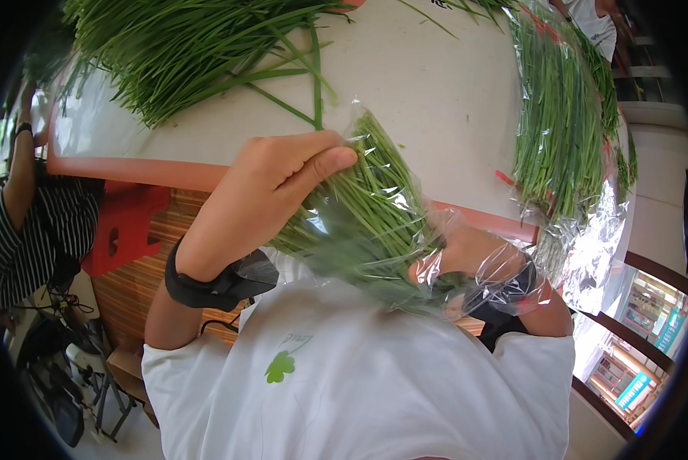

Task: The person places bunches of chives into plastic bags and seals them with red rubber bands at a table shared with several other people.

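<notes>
A bundle of green chives or similar long stems (378, 201) lies slantwise in a clear plastic bag, held close to my chest over the table's near edge. My left hand (292, 178) pinches the upper left side of the bag between thumb and fingers. Inside or behind the clear film, my right hand (464, 256) is closed around the lower right part of the bundle; some of its fingers are hidden by plastic glare. A large loose heap of the same greens (189, 52) rests on the white table (413, 75) at the upper left.
Bagged bundles of greens with red ties (562, 115) lie along the table's right side, beside shiny clear plastic (594, 247). Stray stems (315, 80) lie near the heap. A person in a striped shirt (39, 224) is at the left, by a red stool (125, 224). Another person (594, 26) is at the upper right.
</notes>
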The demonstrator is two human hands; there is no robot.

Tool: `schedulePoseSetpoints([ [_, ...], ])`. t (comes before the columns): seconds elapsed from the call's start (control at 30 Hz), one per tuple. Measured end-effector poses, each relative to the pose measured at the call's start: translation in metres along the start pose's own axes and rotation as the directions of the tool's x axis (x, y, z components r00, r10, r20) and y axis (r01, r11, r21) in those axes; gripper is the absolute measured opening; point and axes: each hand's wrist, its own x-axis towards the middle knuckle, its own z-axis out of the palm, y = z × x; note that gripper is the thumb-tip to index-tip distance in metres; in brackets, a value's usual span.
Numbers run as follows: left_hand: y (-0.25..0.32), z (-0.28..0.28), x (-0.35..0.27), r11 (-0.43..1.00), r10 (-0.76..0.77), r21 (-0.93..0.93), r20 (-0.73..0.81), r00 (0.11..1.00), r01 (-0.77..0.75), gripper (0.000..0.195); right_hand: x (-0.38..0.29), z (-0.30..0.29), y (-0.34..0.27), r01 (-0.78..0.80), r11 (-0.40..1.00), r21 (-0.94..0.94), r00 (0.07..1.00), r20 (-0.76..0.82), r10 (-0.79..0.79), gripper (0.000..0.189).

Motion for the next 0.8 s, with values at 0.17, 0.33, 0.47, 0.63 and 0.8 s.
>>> schedulePoseSetpoints([
  [0.17, 0.006, -0.004, -0.005, 1.000, 0.006, 0.026, 0.029, 1.000, -0.007, 0.029, -0.002, 0.007, -0.023, -0.143, 0.964, -0.225, 0.980, 0.103, 0.169, 0.102],
  [0.33, 0.010, -0.005, -0.013, 0.999, 0.013, 0.043, 0.011, 1.000, -0.014, 0.028, 0.013, -0.003, -0.005, -0.120, 0.942, -0.312, 0.948, 0.245, 0.202, 0.103],
  [0.47, 0.017, -0.002, -0.024, 0.999, -0.030, -0.012, -0.026, 0.999, 0.030, 0.029, 0.027, -0.003, -0.003, 0.052, 0.998, -0.032, 0.894, 0.447, -0.032, 0.088],
  [0.63, 0.028, -0.014, -0.032, 0.989, -0.151, 0.016, 0.027, 0.988, 0.150, 0.024, 0.037, -0.005, 0.025, 0.250, 0.968, 0.019, 0.811, 0.543, -0.220, 0.079],
  [0.8, 0.028, -0.017, -0.046, 0.982, -0.143, -0.132, -0.054, 0.988, 0.135, 0.020, 0.046, -0.002, 0.046, 0.228, 0.970, 0.087, 0.655, 0.723, -0.219, 0.080],
])
